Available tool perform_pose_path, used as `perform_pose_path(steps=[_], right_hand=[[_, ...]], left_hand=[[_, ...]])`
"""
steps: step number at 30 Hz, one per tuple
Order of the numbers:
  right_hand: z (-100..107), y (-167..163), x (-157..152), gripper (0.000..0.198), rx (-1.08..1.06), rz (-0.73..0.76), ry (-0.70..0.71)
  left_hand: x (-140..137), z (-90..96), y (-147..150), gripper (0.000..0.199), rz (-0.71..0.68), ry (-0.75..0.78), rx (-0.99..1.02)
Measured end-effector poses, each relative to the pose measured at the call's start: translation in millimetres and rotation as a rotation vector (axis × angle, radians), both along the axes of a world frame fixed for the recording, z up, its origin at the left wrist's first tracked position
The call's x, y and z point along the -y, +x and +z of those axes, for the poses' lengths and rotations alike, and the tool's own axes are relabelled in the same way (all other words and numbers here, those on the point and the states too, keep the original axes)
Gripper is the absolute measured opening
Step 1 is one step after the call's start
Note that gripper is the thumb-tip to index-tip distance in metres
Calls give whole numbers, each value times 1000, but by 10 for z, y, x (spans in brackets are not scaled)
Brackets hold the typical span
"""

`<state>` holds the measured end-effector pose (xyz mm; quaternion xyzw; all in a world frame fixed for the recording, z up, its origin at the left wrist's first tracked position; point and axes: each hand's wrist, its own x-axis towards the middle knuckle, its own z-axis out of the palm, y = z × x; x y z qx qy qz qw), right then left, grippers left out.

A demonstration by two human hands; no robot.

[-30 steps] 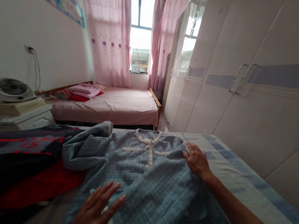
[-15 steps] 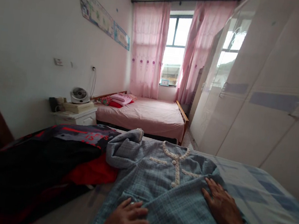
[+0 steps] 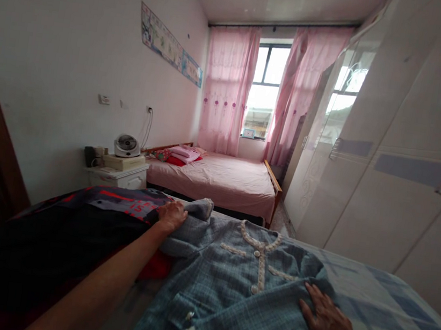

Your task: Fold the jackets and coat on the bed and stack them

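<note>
A blue-grey woven jacket (image 3: 226,274) with white braided trim and round buttons lies front side up on the near bed. Its sleeve on the right is folded across the front, the trimmed cuff down at the lower middle. My right hand (image 3: 332,323) rests flat on that folded sleeve, fingers stretched out. At the upper left, my left hand (image 3: 172,216) has its fingers curled on the bent left sleeve (image 3: 191,231), whose cuff points away from me; the fingertips are partly hidden.
Dark clothes (image 3: 52,240) with red parts lie left of the jacket. The near bed has a checked sheet (image 3: 382,294). Beyond stand a pink-covered bed (image 3: 222,181) and a white nightstand (image 3: 121,179) with a small fan (image 3: 127,145). White wardrobes (image 3: 391,128) line the right.
My left hand has moved from the lower middle of the jacket up and left to its left sleeve, uncovering the folded cuff. My right hand stays on the folded sleeve. The view has tilted slightly upward.
</note>
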<state>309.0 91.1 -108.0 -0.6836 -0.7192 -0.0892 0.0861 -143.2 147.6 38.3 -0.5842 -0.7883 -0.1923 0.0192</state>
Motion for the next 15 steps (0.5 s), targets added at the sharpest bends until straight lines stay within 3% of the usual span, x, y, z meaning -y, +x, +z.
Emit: perform_pose_path(steps=[5,9,12,15], right_hand=[[-9,8,0,66,-4,4,-1],[-8,2,4,65,-19,8,9],[-2,-1,4,65,-35,9,11],[8,1,1,66,-55,17,9]], left_hand=[[-145,31,-102,30,44,-53,114],[-84,218,-27,26,-33,118,181],[227,370,202,33,-176,317,214],[818,368,471,34,-387,501,249]])
